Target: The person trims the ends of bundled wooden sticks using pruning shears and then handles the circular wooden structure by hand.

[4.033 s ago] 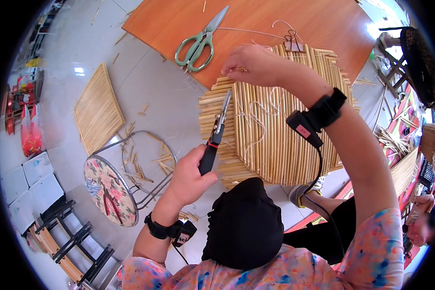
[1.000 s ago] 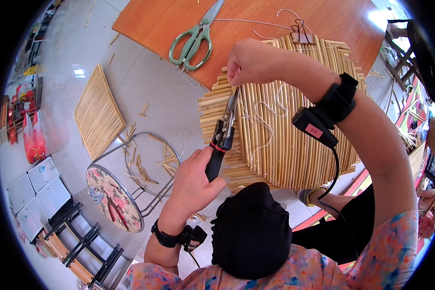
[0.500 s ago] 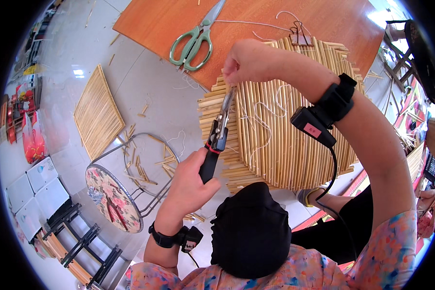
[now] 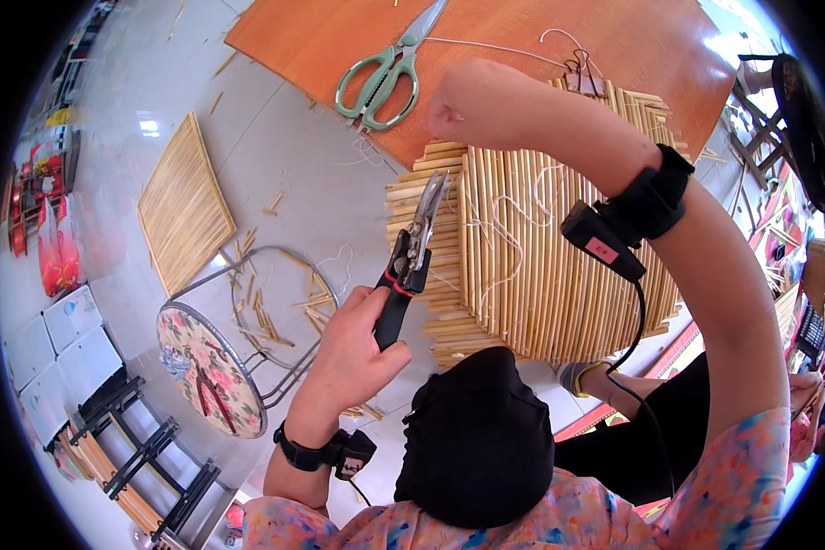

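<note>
Pale tiled floor (image 4: pixel 289 137) spreads to the left of an orange-brown table (image 4: pixel 651 41) on the far side; on the floor lie a flat straw-coloured panel (image 4: pixel 188 202) and, nearer, a scatter of cut stick pieces (image 4: pixel 264 316) seen through the metal legs of a tipped stool (image 4: pixel 188 353), its seat floral.

Centre right, a panel of straw-coloured sticks (image 4: pixel 559 284) lies before the person, its far part overlapping the table in view; a binder clip (image 4: pixel 585 82) grips its far edge, and loose white string (image 4: pixel 513 266) curls across its top; green-handled scissors (image 4: pixel 380 87) rest on the table, left of the right hand.

The left hand (image 4: pixel 350 353) is wrapped around the black handle of a pair of shears (image 4: pixel 410 261), blades pointing far and slightly right above the panel's left edge; the right hand (image 4: pixel 472 105) is curled, fingers bent under, just beyond the blade tips at the panel's far left; whether it pinches anything, I cannot tell.
</note>
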Demonstrator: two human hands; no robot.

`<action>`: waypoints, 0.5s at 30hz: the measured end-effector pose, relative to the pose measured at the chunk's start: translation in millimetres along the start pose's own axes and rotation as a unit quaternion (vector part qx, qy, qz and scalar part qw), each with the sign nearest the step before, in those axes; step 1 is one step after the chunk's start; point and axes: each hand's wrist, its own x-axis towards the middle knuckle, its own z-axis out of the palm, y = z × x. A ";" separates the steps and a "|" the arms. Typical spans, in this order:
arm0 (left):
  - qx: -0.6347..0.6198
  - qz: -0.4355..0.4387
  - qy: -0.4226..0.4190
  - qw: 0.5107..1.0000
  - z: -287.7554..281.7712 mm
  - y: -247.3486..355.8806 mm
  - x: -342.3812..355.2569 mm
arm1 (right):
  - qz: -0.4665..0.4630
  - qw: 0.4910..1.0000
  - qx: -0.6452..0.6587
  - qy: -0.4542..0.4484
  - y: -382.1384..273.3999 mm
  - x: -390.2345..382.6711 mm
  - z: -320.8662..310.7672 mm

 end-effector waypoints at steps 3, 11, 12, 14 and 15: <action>0.006 0.001 -0.004 1.000 -0.5 -1.6 1.6 | -0.027 0.996 -0.069 -0.040 0.9 -9.1 -2.9; 0.026 -0.009 -0.002 1.000 0.1 -0.5 -1.6 | -0.023 0.995 -0.067 -0.074 -3.3 -15.6 -3.5; 0.028 -0.007 -0.001 1.000 0.7 -0.5 -1.8 | -0.025 0.996 -0.058 -0.065 -2.8 -18.5 -3.9; 0.013 -0.006 0.006 1.000 2.4 -1.5 -2.1 | -0.024 0.996 -0.052 -0.074 0.6 -19.5 -2.9; 0.006 -0.004 0.009 1.000 2.9 -1.7 -2.0 | -0.022 0.996 -0.049 -0.078 2.2 -20.3 -2.3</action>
